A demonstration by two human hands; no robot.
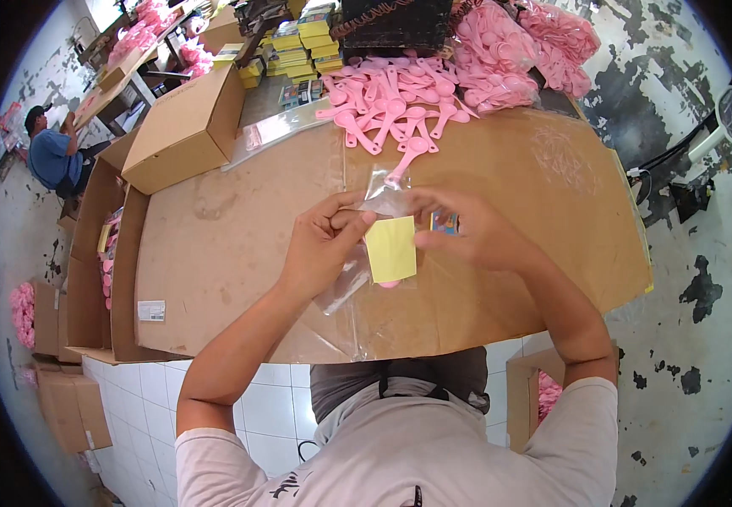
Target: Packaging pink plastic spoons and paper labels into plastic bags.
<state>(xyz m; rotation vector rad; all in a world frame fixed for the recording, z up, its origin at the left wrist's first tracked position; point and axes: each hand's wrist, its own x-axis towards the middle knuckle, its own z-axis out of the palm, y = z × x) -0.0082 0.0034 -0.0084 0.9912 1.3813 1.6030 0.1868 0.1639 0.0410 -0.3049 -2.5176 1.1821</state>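
Note:
In front of me, a small clear plastic bag (385, 199) hangs between my two hands over the cardboard. A yellow card (392, 251) lies against it, and a bit of pink shows below the card's lower edge. My left hand (324, 242) pinches the bag's left side between thumb and fingers. Curled at the other side is my right hand (472, 230), its fingertips at the bag's top and its thumb by the card's edge. Just beyond the bag, a pink spoon (415, 152) lies apart from the heap. More clear plastic (346, 286) lies under my left hand.
Pink spoons (374, 97) are heaped at the table's far side, beside bagged ones (501, 59). Yellow card stacks (315, 34) stand behind. A closed carton (184, 127) sits at far left, above an open box (125, 279). A person (53, 152) sits farther off.

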